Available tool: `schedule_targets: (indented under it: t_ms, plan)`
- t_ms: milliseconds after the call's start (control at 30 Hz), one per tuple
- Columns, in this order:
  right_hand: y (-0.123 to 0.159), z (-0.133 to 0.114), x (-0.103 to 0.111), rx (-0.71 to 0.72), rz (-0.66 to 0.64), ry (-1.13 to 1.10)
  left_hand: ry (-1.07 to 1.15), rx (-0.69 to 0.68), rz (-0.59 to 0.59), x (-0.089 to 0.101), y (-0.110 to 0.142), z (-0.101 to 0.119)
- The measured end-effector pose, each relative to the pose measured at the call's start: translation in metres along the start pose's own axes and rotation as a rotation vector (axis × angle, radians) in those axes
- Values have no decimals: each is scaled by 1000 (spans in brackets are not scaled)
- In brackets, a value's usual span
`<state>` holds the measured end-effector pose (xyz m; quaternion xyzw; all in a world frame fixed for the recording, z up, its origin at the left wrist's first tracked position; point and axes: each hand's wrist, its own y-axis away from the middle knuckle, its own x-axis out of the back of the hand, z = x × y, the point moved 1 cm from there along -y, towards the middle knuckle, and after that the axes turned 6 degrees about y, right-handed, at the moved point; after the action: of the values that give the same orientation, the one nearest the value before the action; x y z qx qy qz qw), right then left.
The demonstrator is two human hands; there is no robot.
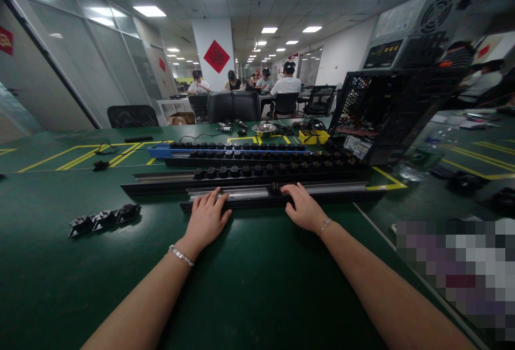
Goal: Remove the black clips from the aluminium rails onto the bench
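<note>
A long black rail (pixel 257 203) with a silver metal channel lies crosswise on the green table before me. Over its left part rests my left hand (pixel 207 219), fingers extended across the channel and thumb apart. A small black round part (pixel 275 188) sits in the channel near the middle. My right hand (pixel 304 208) is at its right side, fingertips touching or very near it, thumb lower at the rail's front edge. Just behind lies a second rail (pixel 161 189) carrying a row of similar black parts. Both hands look open; the right fingertips' undersides are hidden.
A short strip with three black parts (pixel 104 219) lies at left. Farther back are a blue rail (pixel 161 151), a metal bowl (pixel 263 129) and a yellow tray (pixel 314 137). An opened computer case (pixel 406 114) stands at right, near a plastic bottle (pixel 428 151). Several people sit beyond.
</note>
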<state>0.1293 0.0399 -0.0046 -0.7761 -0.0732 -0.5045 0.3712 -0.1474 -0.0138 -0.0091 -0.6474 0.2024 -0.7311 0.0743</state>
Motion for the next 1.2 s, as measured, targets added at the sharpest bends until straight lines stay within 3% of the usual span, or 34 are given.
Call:
schedule_targets:
  t_ms: [333,567,900,1200]
  plan:
    - [-3,-8,-3,33,-21,-6,4,3,8,1,0,2]
    - [-12,-27,-11,69,-47,-37,-33,11,-5,-2,0,9]
    - [-15,-30,-15,61,-73,-76,16,-135,-58,-4,-7,57]
    - [-16,-31,-18,81,-15,-167,-29,30,-87,-11,-23,87]
